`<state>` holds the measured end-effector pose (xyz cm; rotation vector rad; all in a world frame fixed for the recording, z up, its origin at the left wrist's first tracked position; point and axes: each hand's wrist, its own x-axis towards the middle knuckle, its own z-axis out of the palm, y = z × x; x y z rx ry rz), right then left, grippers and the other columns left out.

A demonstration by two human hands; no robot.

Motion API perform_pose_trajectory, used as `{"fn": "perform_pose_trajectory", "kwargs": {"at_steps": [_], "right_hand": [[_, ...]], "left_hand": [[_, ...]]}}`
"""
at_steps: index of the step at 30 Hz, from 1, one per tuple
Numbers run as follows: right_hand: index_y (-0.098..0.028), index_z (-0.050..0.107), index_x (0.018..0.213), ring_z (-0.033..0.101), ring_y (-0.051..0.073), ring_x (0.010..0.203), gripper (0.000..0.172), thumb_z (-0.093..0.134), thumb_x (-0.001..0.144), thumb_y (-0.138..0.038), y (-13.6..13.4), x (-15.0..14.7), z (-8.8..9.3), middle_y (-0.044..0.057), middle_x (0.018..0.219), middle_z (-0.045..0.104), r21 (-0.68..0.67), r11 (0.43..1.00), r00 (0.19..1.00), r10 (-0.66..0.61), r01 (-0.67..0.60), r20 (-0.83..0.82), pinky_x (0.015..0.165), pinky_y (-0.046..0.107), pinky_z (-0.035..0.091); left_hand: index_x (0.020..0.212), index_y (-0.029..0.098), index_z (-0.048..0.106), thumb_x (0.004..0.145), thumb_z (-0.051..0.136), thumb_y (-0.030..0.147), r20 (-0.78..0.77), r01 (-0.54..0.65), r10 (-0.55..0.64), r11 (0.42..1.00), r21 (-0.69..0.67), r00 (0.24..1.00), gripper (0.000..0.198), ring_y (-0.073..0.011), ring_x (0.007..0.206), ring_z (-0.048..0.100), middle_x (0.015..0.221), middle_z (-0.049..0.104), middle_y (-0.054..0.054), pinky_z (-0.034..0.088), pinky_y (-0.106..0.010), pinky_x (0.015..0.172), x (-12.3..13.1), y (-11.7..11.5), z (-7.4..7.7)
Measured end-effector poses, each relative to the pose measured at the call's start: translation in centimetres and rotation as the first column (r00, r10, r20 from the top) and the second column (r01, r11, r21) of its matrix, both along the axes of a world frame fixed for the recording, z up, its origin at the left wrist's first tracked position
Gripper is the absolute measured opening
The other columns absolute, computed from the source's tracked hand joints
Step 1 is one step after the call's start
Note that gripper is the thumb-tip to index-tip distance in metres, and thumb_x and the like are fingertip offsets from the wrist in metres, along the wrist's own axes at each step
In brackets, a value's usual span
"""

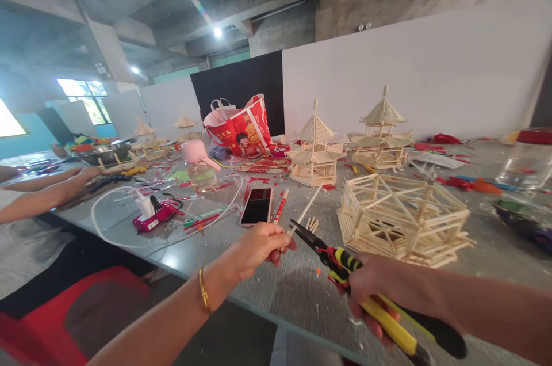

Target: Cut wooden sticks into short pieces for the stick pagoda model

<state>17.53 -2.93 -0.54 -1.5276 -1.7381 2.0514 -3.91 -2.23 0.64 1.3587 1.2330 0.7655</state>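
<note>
My left hand [263, 245], with a gold bangle at the wrist, pinches the lower end of a thin wooden stick [309, 205] that slants up to the right. My right hand [371, 288] grips yellow-and-black cutting pliers [340, 265]. Their narrow dark jaws point left, close to the stick just above my left fingertips; whether they touch it I cannot tell. A few short cut sticks [312, 224] lie behind the jaws. Right of them sits an open hexagonal stick frame [401, 219]. A phone [257, 207] lies beyond my left hand.
Two stick pagodas [317, 150] [382, 136] stand farther back. A red shopping bag [239, 130], a pink-lidded bottle [200, 167] and a magenta power strip [153, 217] are on the table. Another person's arm [47, 190] reaches in at left. A clear jar [526, 159] stands at right.
</note>
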Motion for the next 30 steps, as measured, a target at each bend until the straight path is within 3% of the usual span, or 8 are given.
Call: {"fn": "perform_pose_trajectory", "kwargs": {"at_steps": [5,9,14,18,20,24,28,30], "right_hand": [[-0.013,0.048,0.075,0.048,0.012,0.041,0.027,0.042,0.049,-0.019,-0.8,0.1,-0.2,0.002,0.056,0.052,-0.201,0.980,0.930,-0.063,-0.012,-0.363,0.039,0.021,0.041],[-0.011,0.050,0.076,0.050,0.012,0.047,0.029,0.040,0.051,-0.022,-1.0,0.2,0.7,0.001,0.059,0.048,-0.333,0.943,0.859,-0.171,0.000,-0.483,0.048,0.025,0.045],[-0.012,0.050,0.068,0.046,0.011,0.041,0.025,0.038,0.048,-0.021,-1.2,0.4,1.3,0.001,0.052,0.048,-0.263,0.963,0.931,-0.154,0.065,-0.330,0.041,0.022,0.042],[-0.012,0.049,0.061,0.045,0.010,0.037,0.020,0.039,0.044,-0.017,-1.6,0.9,0.8,0.002,0.046,0.049,-0.078,0.996,0.978,-0.056,0.041,-0.203,0.036,0.017,0.036],[-0.012,0.048,0.056,0.046,0.010,0.037,0.015,0.039,0.045,-0.017,-1.7,1.3,0.7,0.003,0.044,0.048,-0.039,0.998,0.984,-0.058,0.053,-0.166,0.035,0.015,0.035],[-0.011,0.052,0.058,0.047,0.013,0.035,0.018,0.039,0.049,-0.018,-1.5,2.1,0.3,0.005,0.043,0.048,-0.109,0.986,0.990,-0.130,0.124,-0.056,0.035,0.020,0.039],[-0.012,0.051,0.064,0.045,0.014,0.033,0.020,0.041,0.048,-0.017,-1.0,2.6,-0.3,0.004,0.041,0.047,-0.134,0.986,0.993,-0.111,0.104,-0.047,0.033,0.021,0.039],[-0.014,0.050,0.069,0.045,0.014,0.033,0.022,0.042,0.049,-0.018,-0.9,2.6,-0.4,0.003,0.041,0.048,-0.127,0.985,0.992,-0.125,0.120,-0.030,0.033,0.021,0.038]], "left_hand": [[0.072,0.010,0.058,0.070,0.055,0.040,-0.033,0.008,-0.003,0.985,0.171,0.999,0.030,-0.0065,0.049,0.040,0.059,0.045,0.002,0.032,-0.022,0.050,0.1,-0.6,-0.3],[0.074,0.010,0.058,0.070,0.056,0.039,0.032,-0.020,0.016,0.990,0.136,0.999,0.030,-0.0058,0.049,0.041,0.060,0.045,0.003,0.033,-0.021,0.051,-0.4,-0.4,-0.4],[0.071,0.010,0.062,0.069,0.055,0.036,-0.104,-0.073,0.089,0.986,0.147,0.991,0.027,-0.0049,0.045,0.040,0.059,0.048,0.002,0.030,-0.019,0.044,-1.7,0.9,-0.3],[0.069,0.011,0.063,0.067,0.055,0.030,-0.285,0.002,0.015,0.998,0.061,0.958,0.021,-0.0063,0.042,0.041,0.055,0.050,0.002,0.029,-0.018,0.039,-0.7,2.4,-0.5],[0.061,0.012,0.061,0.067,0.055,0.029,-0.438,0.031,0.018,0.994,0.105,0.899,0.019,-0.0072,0.040,0.042,0.048,0.049,0.002,0.030,-0.019,0.039,0.2,3.4,-0.7],[0.053,0.014,0.059,0.071,0.051,0.032,-0.658,0.116,0.075,0.964,0.241,0.749,0.027,-0.0085,0.038,0.044,0.041,0.048,0.002,0.031,-0.020,0.043,1.3,5.5,-0.9],[0.064,0.015,0.066,0.069,0.056,0.038,-0.618,0.113,0.211,0.889,0.443,0.757,0.025,-0.0095,0.046,0.045,0.044,0.048,0.003,0.028,-0.021,0.048,1.0,5.7,-0.4],[0.069,0.014,0.067,0.066,0.060,0.040,-0.523,0.040,0.187,0.919,0.393,0.832,0.027,-0.0089,0.047,0.043,0.046,0.047,0.003,0.027,-0.021,0.047,0.9,4.9,0.2]]}}
